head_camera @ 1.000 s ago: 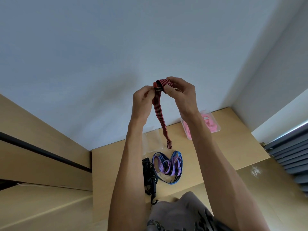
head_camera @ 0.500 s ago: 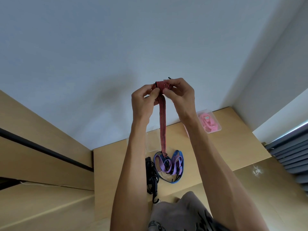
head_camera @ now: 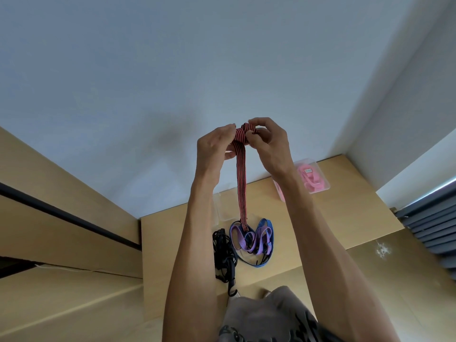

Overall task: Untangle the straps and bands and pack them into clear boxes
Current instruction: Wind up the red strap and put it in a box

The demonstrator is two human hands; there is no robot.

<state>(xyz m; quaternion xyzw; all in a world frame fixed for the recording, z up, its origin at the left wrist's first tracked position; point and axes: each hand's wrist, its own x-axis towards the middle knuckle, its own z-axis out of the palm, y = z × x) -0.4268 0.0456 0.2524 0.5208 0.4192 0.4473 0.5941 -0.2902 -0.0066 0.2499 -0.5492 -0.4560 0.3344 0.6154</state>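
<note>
Both hands hold one red-and-black striped strap (head_camera: 241, 186) raised above the bench (head_camera: 345, 218): left hand (head_camera: 215, 146) pinches its bunched top, right hand (head_camera: 269, 141) grips the roll beside it. Its tail hangs below the grip, ending over the purple and blue bands (head_camera: 254, 239).

Red-black striped strap (head_camera: 241, 183), top rolled, hanging

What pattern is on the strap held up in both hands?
Red and black lengthwise stripes on the strap, head view.

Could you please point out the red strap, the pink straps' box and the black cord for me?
Red strap (head_camera: 241, 183): head view, middle of its hanging length.
Pink straps' box (head_camera: 320, 177): head view, its clear right wall.
Black cord (head_camera: 223, 255): head view, middle of the bundle.
</note>
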